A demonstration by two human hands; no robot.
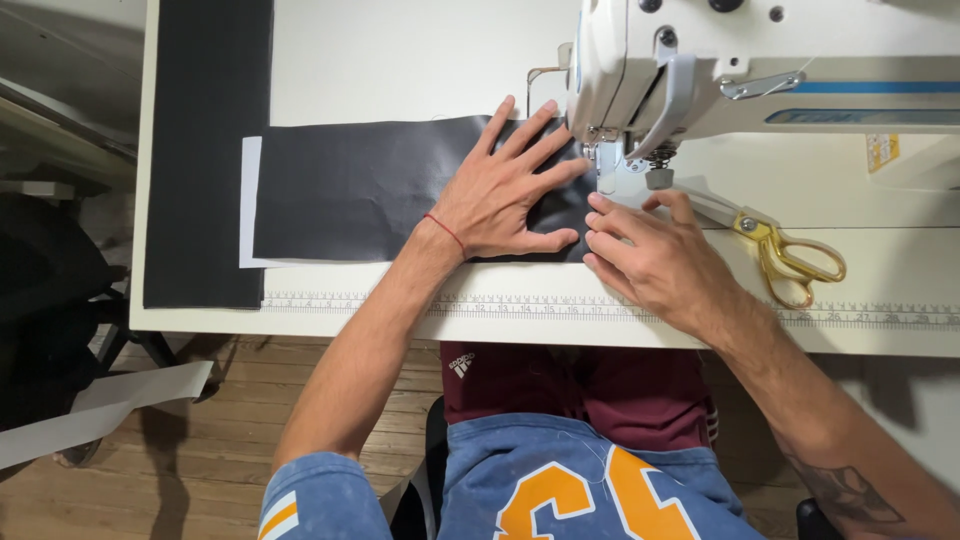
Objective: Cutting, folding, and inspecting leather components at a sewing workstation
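A black fabric piece point(350, 185) lies flat on the white sewing table point(400, 60), its right end under the presser foot point(603, 152) of a white sewing machine point(760, 60). My left hand point(505, 190) rests flat on the fabric with fingers spread, fingertips next to the foot. My right hand point(650, 250) lies at the fabric's right edge, fingers curled and pressing it down just in front of the needle. A white layer point(248, 200) shows under the fabric's left end.
Gold-handled scissors point(790, 255) lie on the table right of my right hand. A long black strip point(208, 150) runs down the table's left side. A ruler scale point(500, 305) lines the front edge. The floor is wooden, and a white strip point(100, 410) hangs at the lower left.
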